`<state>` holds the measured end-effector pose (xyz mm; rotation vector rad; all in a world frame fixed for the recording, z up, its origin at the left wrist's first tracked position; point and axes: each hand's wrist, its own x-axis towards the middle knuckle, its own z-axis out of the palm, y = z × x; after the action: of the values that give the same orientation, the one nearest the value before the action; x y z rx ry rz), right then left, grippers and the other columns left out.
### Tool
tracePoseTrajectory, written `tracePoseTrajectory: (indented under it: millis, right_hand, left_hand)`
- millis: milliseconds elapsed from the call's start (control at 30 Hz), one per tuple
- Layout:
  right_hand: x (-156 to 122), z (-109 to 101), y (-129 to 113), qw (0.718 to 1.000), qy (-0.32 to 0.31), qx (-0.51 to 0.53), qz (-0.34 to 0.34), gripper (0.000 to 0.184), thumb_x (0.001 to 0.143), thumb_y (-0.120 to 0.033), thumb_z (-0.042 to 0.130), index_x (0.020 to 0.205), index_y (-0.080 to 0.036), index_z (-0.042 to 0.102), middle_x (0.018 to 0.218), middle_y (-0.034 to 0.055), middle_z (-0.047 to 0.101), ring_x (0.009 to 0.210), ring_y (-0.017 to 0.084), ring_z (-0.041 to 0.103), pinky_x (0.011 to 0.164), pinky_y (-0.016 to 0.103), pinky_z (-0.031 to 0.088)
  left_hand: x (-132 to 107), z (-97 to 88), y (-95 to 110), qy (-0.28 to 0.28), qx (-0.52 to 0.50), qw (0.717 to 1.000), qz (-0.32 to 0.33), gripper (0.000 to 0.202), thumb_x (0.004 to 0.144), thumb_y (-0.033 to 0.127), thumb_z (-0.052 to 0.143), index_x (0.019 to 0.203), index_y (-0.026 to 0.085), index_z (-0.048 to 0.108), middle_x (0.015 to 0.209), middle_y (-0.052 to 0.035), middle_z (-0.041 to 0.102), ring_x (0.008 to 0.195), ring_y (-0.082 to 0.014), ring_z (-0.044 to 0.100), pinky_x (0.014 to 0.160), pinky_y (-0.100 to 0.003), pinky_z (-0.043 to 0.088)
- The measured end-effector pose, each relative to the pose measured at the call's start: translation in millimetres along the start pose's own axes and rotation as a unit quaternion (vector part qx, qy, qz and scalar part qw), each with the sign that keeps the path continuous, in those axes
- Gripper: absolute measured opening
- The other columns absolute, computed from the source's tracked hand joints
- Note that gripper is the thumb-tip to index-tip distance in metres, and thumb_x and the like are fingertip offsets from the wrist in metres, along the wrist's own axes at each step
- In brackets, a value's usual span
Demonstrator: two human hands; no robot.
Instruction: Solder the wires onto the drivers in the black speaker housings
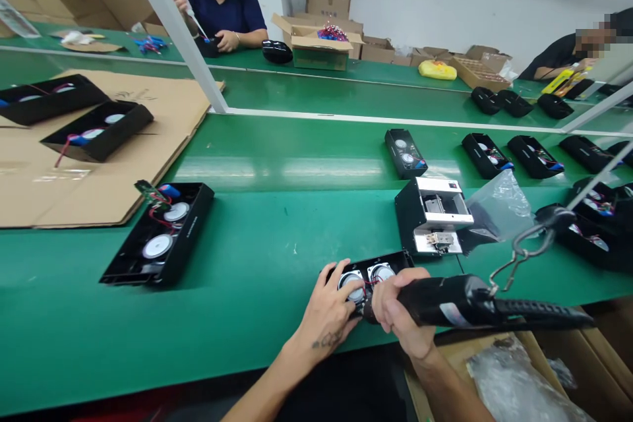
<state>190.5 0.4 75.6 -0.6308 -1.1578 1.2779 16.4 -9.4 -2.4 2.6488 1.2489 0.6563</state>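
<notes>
At the table's near edge lies a black speaker housing [404,258] with two round speakers and red wires in it. My left hand [332,303] grips its left end, fingers over the left speaker. My right hand [403,306] is wrapped round a black electric screwdriver [445,300], which points down to the left into the housing. Its tip is hidden behind my fingers. A metal hook [524,250] is attached to the screwdriver's rear end. Just behind the housing stands a black and silver screw feeder [435,214].
Another open housing [182,237] with a green circuit board lies to the left, by a cardboard sheet [163,95]. More housings [537,157] stand at the right, near a clear plastic bag [504,204]. Two co-workers sit across the bench. Grey frame bars [180,33] cross the view.
</notes>
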Motion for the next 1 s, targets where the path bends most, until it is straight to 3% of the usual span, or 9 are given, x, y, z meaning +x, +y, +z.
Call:
tracePoseTrajectory:
  millis: [167,300,367,500,533,633,800,900,1000]
  right_hand:
    - [11,2,-28,0.998,0.005,0.020,-0.051,0.015,0.106,-0.027,0.062,0.119,-0.035,0.058,0.061,-0.0124,0.045,0.041,0.009,0.038,0.044,0.021,0.036]
    - [29,-19,-63,0.984,0.124,-0.043,-0.125,0.019,0.101,-0.031,0.066,0.118,-0.032,0.060,0.060,-0.0114,0.044,0.040,0.011,0.036,0.044,0.026,0.037]
    - [50,-37,-78,0.947,0.224,-0.088,-0.211,0.020,0.099,-0.032,0.066,0.118,-0.032,0.059,0.062,-0.0110,0.045,0.041,0.011,0.035,0.047,0.028,0.039]
    - [106,-83,-88,0.823,0.385,-0.172,-0.380,0.027,0.098,-0.047,0.069,0.113,-0.032,0.052,0.068,-0.0100,0.049,0.053,0.015,0.047,0.063,0.033,0.049]
    - [117,-94,-87,0.816,0.400,-0.194,-0.370,0.033,0.094,-0.050,0.073,0.110,-0.031,0.052,0.070,-0.0092,0.051,0.058,0.017,0.052,0.068,0.037,0.053]
    - [131,-116,-85,0.839,0.391,-0.243,-0.291,0.047,0.079,-0.047,0.088,0.104,-0.026,0.055,0.071,-0.0069,0.060,0.063,0.020,0.061,0.077,0.044,0.057]
    - [96,-124,-94,0.842,0.390,-0.228,-0.296,0.042,0.083,-0.043,0.087,0.109,-0.022,0.062,0.062,-0.0118,0.052,0.047,0.012,0.049,0.057,0.032,0.049]
    - [68,-133,-79,0.882,0.359,-0.264,-0.152,0.047,0.079,-0.040,0.091,0.112,-0.019,0.066,0.063,-0.0095,0.058,0.048,0.012,0.053,0.055,0.030,0.048]
    - [46,-148,-46,0.903,0.323,-0.279,-0.053,0.045,0.079,-0.038,0.092,0.109,-0.020,0.064,0.062,-0.0077,0.063,0.052,0.014,0.058,0.058,0.031,0.051]
  left_hand:
    - [1,0.3,1,0.001,0.002,1.000,-0.002,0.023,0.084,0.044,0.090,0.080,0.024,0.079,0.133,-0.0006,0.073,0.152,-0.0414,0.040,0.125,-0.059,0.028]
    - [-1,5.1,-1,0.013,-0.012,1.000,-0.008,0.027,0.079,0.043,0.094,0.073,0.023,0.076,0.132,-0.0003,0.073,0.152,-0.0399,0.039,0.126,-0.059,0.026]
    - [-1,7.4,-4,0.026,-0.015,1.000,-0.007,0.028,0.078,0.043,0.094,0.072,0.023,0.075,0.131,0.0013,0.073,0.152,-0.0394,0.039,0.126,-0.057,0.026]
    - [-3,11.3,-9,0.049,-0.006,0.999,0.006,0.028,0.077,0.046,0.094,0.073,0.025,0.075,0.130,0.0020,0.073,0.151,-0.0388,0.041,0.126,-0.057,0.025]
    - [-3,12.0,-9,0.051,-0.003,0.999,0.006,0.028,0.076,0.047,0.094,0.074,0.025,0.076,0.130,0.0018,0.073,0.150,-0.0386,0.041,0.126,-0.057,0.025]
    - [-3,13.5,-10,0.058,0.004,0.998,0.005,0.030,0.075,0.049,0.094,0.075,0.026,0.076,0.128,0.0025,0.073,0.150,-0.0381,0.041,0.126,-0.057,0.024]
    - [-2,12.9,-11,0.072,0.008,0.997,0.018,0.031,0.073,0.048,0.095,0.075,0.026,0.074,0.127,0.0035,0.074,0.148,-0.0380,0.042,0.126,-0.055,0.023]
    - [-1,10.9,-12,0.082,0.007,0.996,0.024,0.031,0.072,0.046,0.096,0.075,0.026,0.073,0.127,0.0029,0.074,0.149,-0.0374,0.042,0.126,-0.054,0.024]
    - [1,8.6,-13,0.078,0.002,0.997,0.027,0.032,0.070,0.046,0.097,0.074,0.026,0.071,0.128,0.0036,0.074,0.148,-0.0372,0.042,0.126,-0.053,0.024]
